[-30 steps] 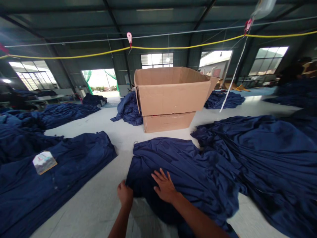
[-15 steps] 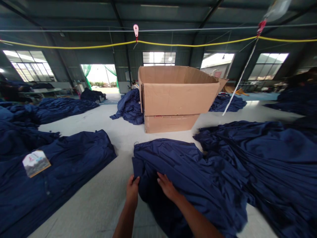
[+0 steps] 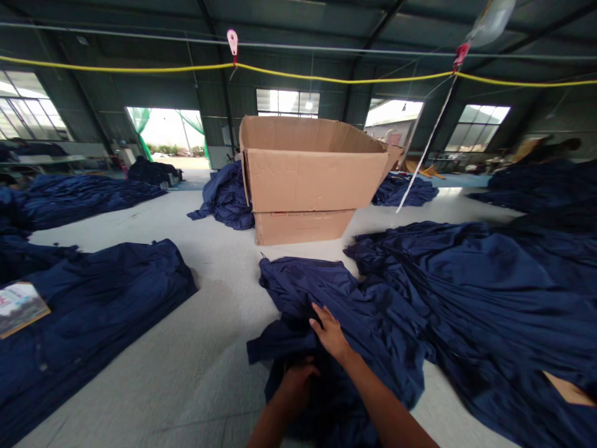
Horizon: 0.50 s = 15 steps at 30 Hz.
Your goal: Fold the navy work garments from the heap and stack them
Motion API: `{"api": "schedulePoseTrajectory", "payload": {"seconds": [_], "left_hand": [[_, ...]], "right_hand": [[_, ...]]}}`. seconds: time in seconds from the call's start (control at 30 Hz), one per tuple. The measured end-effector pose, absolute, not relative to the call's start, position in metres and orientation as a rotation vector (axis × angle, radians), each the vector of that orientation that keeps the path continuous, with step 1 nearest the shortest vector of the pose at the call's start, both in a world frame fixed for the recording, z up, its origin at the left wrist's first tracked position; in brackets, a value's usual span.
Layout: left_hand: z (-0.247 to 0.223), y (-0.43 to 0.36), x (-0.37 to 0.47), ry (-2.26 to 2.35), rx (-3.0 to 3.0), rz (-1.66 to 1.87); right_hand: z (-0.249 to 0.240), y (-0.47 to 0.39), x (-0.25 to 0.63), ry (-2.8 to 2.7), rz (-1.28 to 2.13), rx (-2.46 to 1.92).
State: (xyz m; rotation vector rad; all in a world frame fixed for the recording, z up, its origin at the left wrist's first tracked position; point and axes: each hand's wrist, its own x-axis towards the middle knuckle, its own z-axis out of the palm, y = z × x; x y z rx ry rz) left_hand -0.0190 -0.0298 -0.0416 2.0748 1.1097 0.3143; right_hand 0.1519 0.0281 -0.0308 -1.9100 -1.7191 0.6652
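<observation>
The pale floor [image 3: 209,336] is bearing creased navy cloth [image 3: 312,277], lying lengthwise toward the squared cardboard box [image 3: 314,180]. The right hand [image 3: 330,333] is resting open on it; the left hand [image 3: 297,381] is curling into folds, grip indeterminable.

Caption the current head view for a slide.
Both hands, left and right, work navy fabric before an open cardboard box.

Two hands [image 3: 333,335], one carton [image 3: 310,180], two pink hooks [image 3: 232,43] show.
</observation>
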Motion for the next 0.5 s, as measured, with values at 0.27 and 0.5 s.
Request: {"api": "schedulePoseTrajectory", "payload": {"seconds": [0.27,0.5], "left_hand": [[-0.074,-0.054,-0.04,1.434,2.08,0.28],[-0.073,-0.074,-0.056,1.514,2.131,-0.045]], "right_hand": [[0.001,0.009,0.126,-2.173,1.17,-1.614],[-0.021,0.016,0.129,-2.342,0.912,-1.691]]}}
